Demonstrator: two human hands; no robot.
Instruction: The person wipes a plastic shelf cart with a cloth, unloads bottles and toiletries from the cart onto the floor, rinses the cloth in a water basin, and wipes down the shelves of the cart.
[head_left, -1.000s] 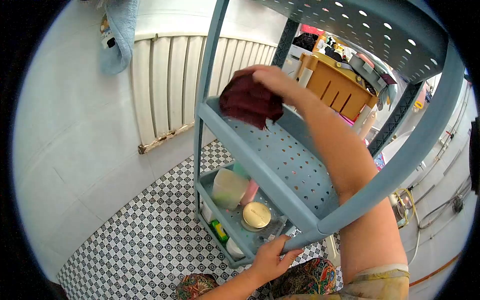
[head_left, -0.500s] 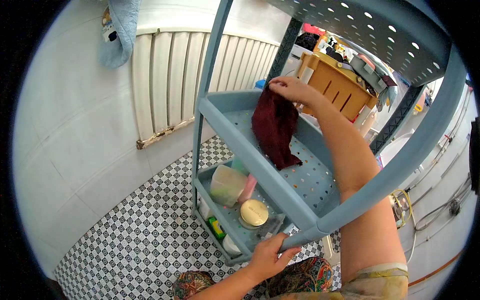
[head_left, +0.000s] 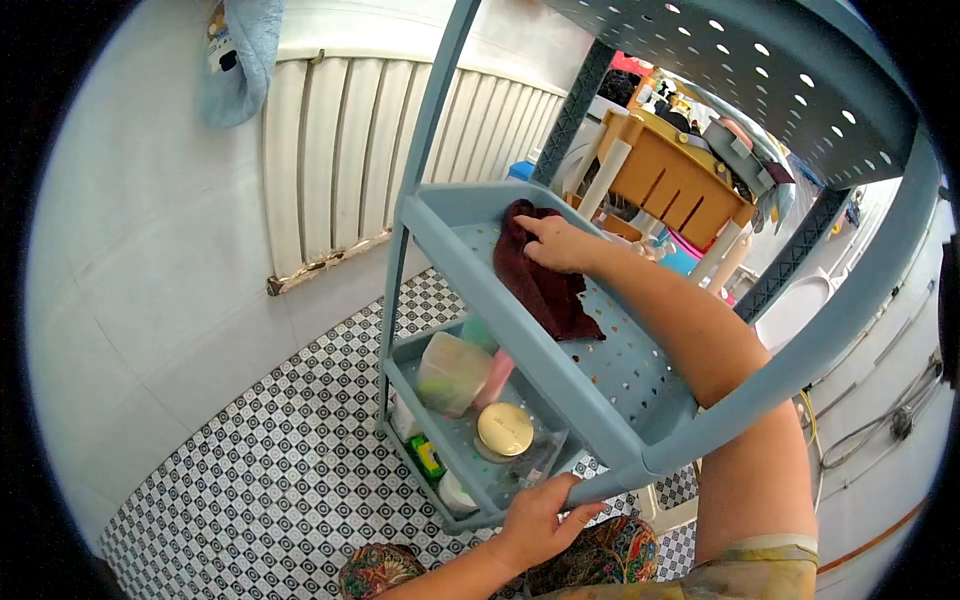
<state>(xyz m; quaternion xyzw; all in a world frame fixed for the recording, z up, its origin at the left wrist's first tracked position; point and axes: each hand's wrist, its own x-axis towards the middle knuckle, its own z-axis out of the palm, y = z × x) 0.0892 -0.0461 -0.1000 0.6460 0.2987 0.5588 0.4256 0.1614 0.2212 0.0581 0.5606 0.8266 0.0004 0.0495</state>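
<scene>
A dark red cloth [head_left: 545, 290] lies on the bare, perforated middle shelf [head_left: 625, 350] of a blue-grey storage cart. My right hand [head_left: 560, 245] reaches over the shelf's right side and rests on the far part of the cloth, index finger pointing forward, the other fingers curled against the fabric. The palm side is hidden. At the near corner of the cart, my left hand [head_left: 540, 515] is closed around the frame [head_left: 620, 478]. On the shelf below stand a translucent container [head_left: 452, 375], a pink item [head_left: 494, 380] and a round cream-coloured lid [head_left: 505, 430].
A perforated top shelf [head_left: 740, 70] overhangs my right arm. Behind the cart is a brown slatted basket [head_left: 660, 175] with piled items. A white radiator [head_left: 350, 160] lines the wall, and a light blue towel [head_left: 240, 70] hangs left. The patterned floor [head_left: 290, 480] surrounds the cart.
My right hand has moved down and slightly left, lowering the raised end of the dark red cloth onto the shelf. My left hand keeps its hold on the cart frame.
</scene>
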